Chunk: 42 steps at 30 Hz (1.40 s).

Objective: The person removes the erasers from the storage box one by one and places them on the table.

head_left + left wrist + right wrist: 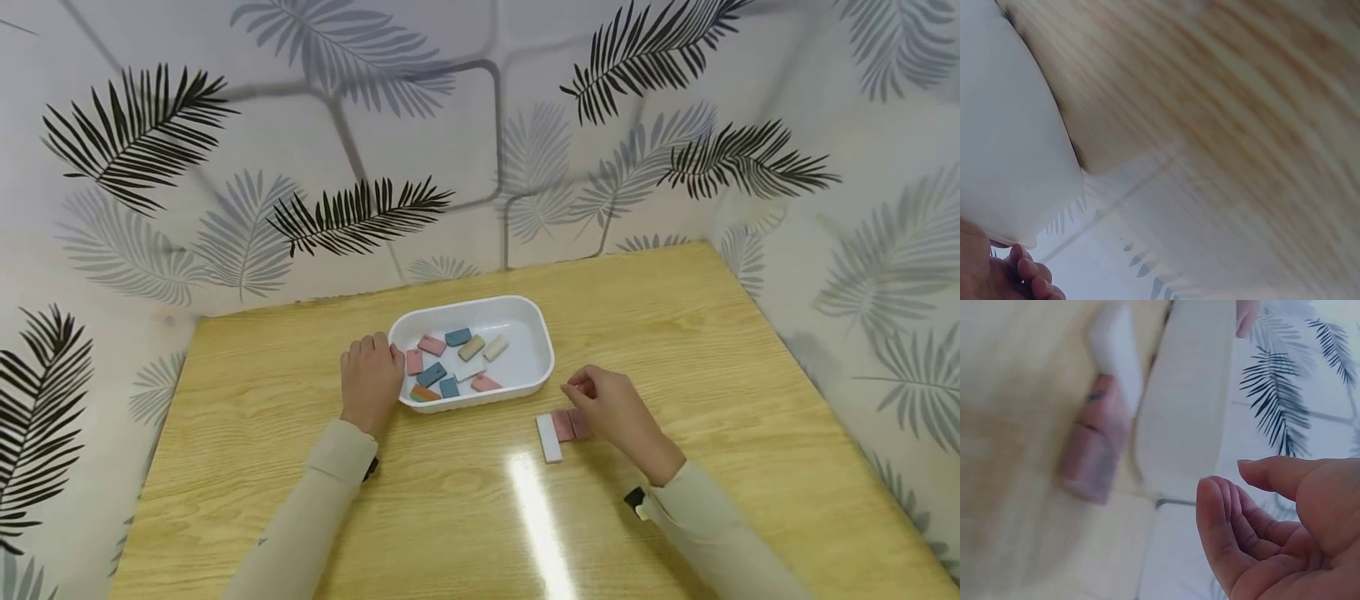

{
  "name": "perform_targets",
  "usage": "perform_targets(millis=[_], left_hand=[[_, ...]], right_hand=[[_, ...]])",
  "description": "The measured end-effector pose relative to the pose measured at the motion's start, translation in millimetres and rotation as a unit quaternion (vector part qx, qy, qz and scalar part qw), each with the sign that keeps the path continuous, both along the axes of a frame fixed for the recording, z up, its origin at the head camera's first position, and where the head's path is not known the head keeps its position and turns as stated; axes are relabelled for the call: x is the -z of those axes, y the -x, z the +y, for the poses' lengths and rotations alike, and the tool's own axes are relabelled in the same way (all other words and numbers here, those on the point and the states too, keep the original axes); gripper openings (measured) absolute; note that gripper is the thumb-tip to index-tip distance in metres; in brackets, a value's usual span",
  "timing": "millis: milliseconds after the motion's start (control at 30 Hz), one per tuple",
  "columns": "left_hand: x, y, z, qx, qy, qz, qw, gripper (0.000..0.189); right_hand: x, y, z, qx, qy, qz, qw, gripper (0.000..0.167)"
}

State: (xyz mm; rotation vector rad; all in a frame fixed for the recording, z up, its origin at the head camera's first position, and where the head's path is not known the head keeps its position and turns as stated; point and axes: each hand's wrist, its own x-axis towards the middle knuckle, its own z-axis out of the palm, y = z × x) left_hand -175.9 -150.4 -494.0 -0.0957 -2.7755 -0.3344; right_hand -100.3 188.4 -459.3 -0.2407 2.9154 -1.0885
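My left hand [371, 377] grips the left rim of a white plastic tray [534, 367], its thumb by the inner edge. In the left wrist view, curled fingers [1034, 275] show beside the tray's rim. My right hand [611, 408] hovers over the table just right of the tray. Thumb and loosely curled fingers stand apart with nothing between them in the right wrist view. Below it lie two pink blocks [562, 425] side by side, against a longer white block [549, 438]; the right-hand pink one is partly hidden by the hand in the head view.
Inside the tray lie several small eraser-like blocks: pink, blue, tan, white, and a striped orange-green one [424, 393]. The wooden table [450, 517] meets leaf-patterned cloth at the back and sides. A bright glare streak crosses the tabletop in front.
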Motion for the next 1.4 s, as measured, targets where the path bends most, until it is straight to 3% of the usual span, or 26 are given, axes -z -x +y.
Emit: perform_targets(millis=[233,467,567,733,900,1133,1400], left_hand=[[-1.8,-0.5,-2.0,0.001,0.000,-0.004,1.0000,0.027],[1.6,2.0,1.1,0.002,0.016,-0.018,0.9997,0.028],[2.5,2.7,2.8,0.000,0.017,-0.024,0.9996,0.027],[1.1,2.5,2.5,-0.003,0.022,-0.022,0.9995,0.027],[0.0,0.9,-0.1,-0.008,0.037,-0.002,0.9993,0.026],[1.3,1.2,1.4,-0.006,0.031,-0.008,0.9995,0.027],[2.2,2.0,0.2,-0.017,0.027,-0.015,0.9994,0.026]], right_hand=[[-14.3,20.7,-28.8,-0.062,0.016,0.020,0.9977,0.014],[-14.9,46.8,-52.4,-0.120,0.001,0.009,0.9927,0.010],[-15.0,54.8,-60.6,-0.126,-0.026,-0.007,0.9917,0.012],[-14.7,62.5,-74.6,-0.123,-0.073,-0.077,0.9868,0.016],[-11.3,68.9,-86.8,-0.139,-0.081,-0.104,0.9815,0.014],[-3.7,79.7,-90.0,-0.151,-0.092,-0.158,0.9715,0.020],[3.9,91.9,-95.0,-0.190,-0.110,-0.168,0.9610,0.016]])
